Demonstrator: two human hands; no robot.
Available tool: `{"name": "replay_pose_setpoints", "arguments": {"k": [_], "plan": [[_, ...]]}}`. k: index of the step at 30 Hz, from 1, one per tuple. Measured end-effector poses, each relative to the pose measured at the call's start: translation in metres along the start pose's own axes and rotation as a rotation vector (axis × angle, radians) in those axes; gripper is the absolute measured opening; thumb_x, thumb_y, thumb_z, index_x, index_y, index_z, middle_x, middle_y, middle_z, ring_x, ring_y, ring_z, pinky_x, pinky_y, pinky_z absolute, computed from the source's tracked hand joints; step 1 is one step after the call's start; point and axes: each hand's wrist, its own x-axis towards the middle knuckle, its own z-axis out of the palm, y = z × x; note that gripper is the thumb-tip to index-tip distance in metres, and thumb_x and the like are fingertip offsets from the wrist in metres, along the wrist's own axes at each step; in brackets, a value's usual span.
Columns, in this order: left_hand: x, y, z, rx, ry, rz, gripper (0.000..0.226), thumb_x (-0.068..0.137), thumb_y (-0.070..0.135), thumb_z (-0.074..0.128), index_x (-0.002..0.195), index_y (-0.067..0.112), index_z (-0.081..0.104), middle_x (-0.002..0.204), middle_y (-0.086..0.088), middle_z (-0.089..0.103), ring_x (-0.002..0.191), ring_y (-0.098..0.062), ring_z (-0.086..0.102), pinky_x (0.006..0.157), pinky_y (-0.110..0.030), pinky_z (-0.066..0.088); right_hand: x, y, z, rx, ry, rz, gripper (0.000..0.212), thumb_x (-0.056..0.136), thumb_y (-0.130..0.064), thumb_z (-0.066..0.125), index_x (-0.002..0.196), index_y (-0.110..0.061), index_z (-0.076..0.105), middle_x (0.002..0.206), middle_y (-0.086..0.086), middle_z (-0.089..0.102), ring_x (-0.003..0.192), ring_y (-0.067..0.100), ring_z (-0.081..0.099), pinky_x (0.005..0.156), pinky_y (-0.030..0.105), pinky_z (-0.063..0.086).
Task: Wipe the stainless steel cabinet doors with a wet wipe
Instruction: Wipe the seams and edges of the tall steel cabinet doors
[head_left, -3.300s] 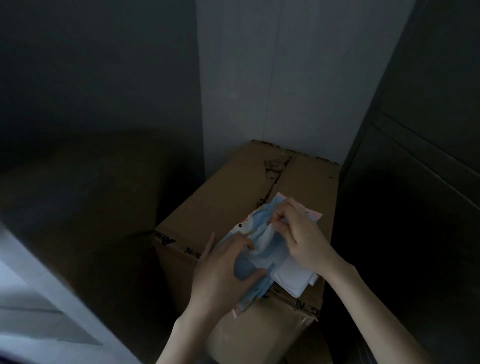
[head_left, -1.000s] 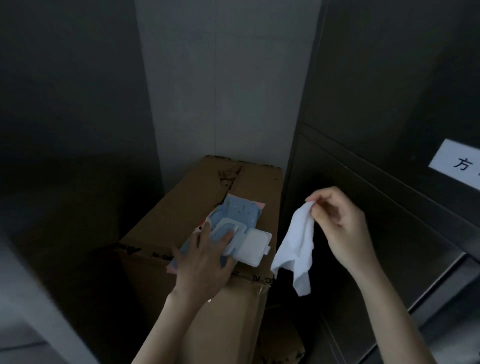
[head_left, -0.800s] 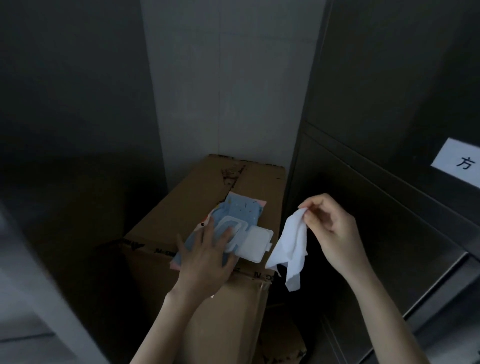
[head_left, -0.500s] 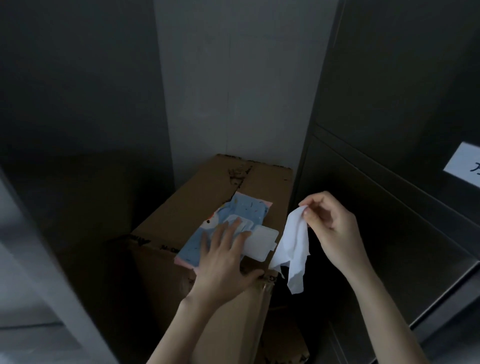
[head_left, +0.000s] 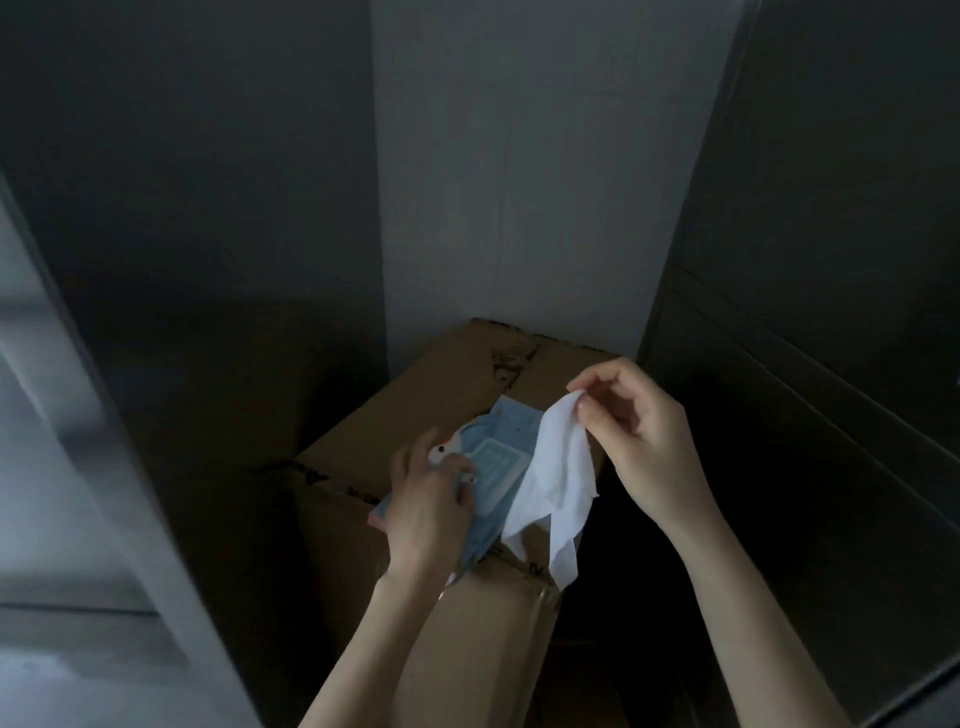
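Observation:
My right hand (head_left: 641, 441) pinches the top corner of a white wet wipe (head_left: 558, 478), which hangs loose over the box's right edge. A light blue wipe pack (head_left: 493, 457) lies flat on the cardboard box (head_left: 415, 400); its lid is down. My left hand (head_left: 428, 506) rests on the pack's near left part, fingers bent over it and pressing it down. The dark stainless steel cabinet doors (head_left: 810, 332) stand at the right, close behind my right hand.
A pale wall (head_left: 540, 171) fills the corner behind the box. A dark panel (head_left: 182, 182) stands to the left, with a grey metal frame edge (head_left: 93, 452) slanting across the lower left. The box sits wedged between panel and cabinet.
The pack's white lid, open before, now lies shut under my left hand. My right hand with the wipe has shifted slightly left, over the pack. The view has turned left; the cabinet's label is out of frame.

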Motion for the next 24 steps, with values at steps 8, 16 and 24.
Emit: {"name": "replay_pose_setpoints", "arguments": {"k": [8, 16, 24], "plan": [[-0.033, -0.01, -0.058, -0.151, 0.329, 0.145, 0.017, 0.085, 0.002, 0.069, 0.094, 0.014, 0.075, 0.105, 0.003, 0.07, 0.1, -0.017, 0.062, 0.081, -0.017, 0.04, 0.012, -0.007, 0.036, 0.129, -0.19, -0.047, 0.023, 0.088, 0.001, 0.058, 0.088, -0.022, 0.059, 0.082, -0.012, 0.063, 0.08, -0.001, 0.061, 0.069, 0.009, 0.045], [-0.092, -0.018, -0.109, -0.136, 0.239, 0.178, 0.044, 0.081, 0.056, 0.059, 0.111, 0.025, 0.066, 0.109, 0.015, 0.063, 0.101, -0.001, 0.055, 0.084, -0.014, 0.045, 0.003, -0.032, 0.087, 0.161, -0.341, -0.131, 0.025, 0.09, -0.006, 0.058, 0.088, -0.031, 0.052, 0.083, -0.011, 0.061, 0.083, -0.002, 0.06, 0.071, 0.008, 0.047], [-0.145, -0.065, -0.146, -0.284, 0.427, -0.012, 0.012, 0.083, 0.01, 0.073, 0.082, 0.021, 0.068, 0.076, 0.018, 0.065, 0.073, -0.002, 0.061, 0.065, -0.011, 0.043, -0.032, -0.076, 0.13, 0.227, -0.406, -0.162, 0.012, 0.09, -0.017, 0.059, 0.091, -0.026, 0.053, 0.081, -0.007, 0.06, 0.076, 0.007, 0.06, 0.067, 0.022, 0.051]]}}
